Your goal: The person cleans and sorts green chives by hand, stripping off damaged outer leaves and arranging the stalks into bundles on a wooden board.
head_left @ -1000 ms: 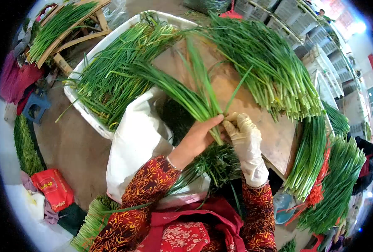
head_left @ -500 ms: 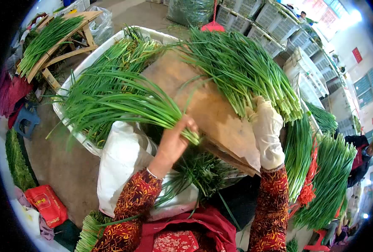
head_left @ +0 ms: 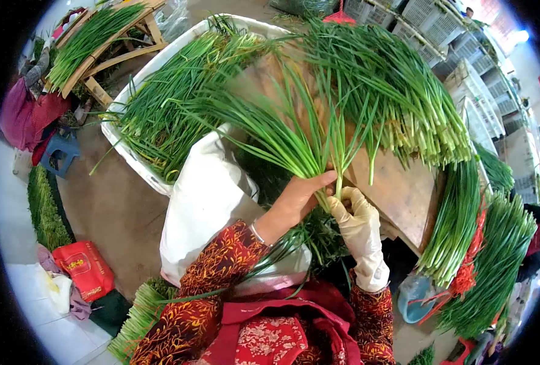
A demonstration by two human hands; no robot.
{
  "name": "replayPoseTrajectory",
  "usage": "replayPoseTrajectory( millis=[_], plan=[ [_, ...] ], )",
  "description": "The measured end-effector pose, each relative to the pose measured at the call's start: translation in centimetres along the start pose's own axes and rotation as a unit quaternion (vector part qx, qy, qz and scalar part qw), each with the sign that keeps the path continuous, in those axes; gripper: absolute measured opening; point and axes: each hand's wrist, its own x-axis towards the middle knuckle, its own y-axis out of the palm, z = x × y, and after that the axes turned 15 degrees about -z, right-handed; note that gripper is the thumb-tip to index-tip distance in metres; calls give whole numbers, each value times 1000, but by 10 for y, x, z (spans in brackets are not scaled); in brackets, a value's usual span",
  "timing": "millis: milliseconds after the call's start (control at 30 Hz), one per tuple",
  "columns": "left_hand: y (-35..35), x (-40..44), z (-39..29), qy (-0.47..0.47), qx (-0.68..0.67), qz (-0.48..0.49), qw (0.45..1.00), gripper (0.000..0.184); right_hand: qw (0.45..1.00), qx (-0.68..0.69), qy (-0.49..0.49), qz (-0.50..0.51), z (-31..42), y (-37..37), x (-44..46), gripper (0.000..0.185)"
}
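My bare left hand (head_left: 295,205), a bracelet at its wrist, is closed round the lower stems of a bunch of garlic chives (head_left: 282,137). The green blades fan up and to the left. Right beside it, my gloved right hand (head_left: 361,228) pinches a few chive stalks (head_left: 338,155) near their pale ends. Beyond both hands is a brown board (head_left: 395,185), with a large heap of chives (head_left: 398,91) lying across its far right part. One loose stalk stands out just above the board.
A white tub (head_left: 139,167) of chives stands at the back left, a white sack (head_left: 206,204) in front of it. Tied chives (head_left: 489,261) lie at the right near red string (head_left: 465,277). A blue stool (head_left: 60,152) and a red bag (head_left: 84,267) are at the left.
My right hand has left the heap on the board and come down to my left hand, now with a few stalks pinched. My left hand has moved right with its bunch, which stands more upright.
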Motion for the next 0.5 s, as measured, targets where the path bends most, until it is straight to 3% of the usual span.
replayPoseTrajectory(
  millis=[67,133,200,300,367,500],
  plan=[
    [-8,0,4,-9,3,4,1000,20,999,-8,31,32,-1,-2,-4,25],
    [-10,-2,5,-13,4,12,1000,19,988,100,95,75,-6,-6,1,27],
    [-8,-3,5,-31,21,-12,999,19,997,69,29,8,-11,-4,12,32],
    [-5,-6,8,-13,15,10,1000,18,994,100,33,-18,-9,2,28,28],
    [-5,-7,9,-6,15,11,1000,19,973,216,76,-17,-16,8,34,20],
    [-3,-8,10,13,14,6,1000,21,951,290,59,-85,-31,20,26,13]
  ],
)
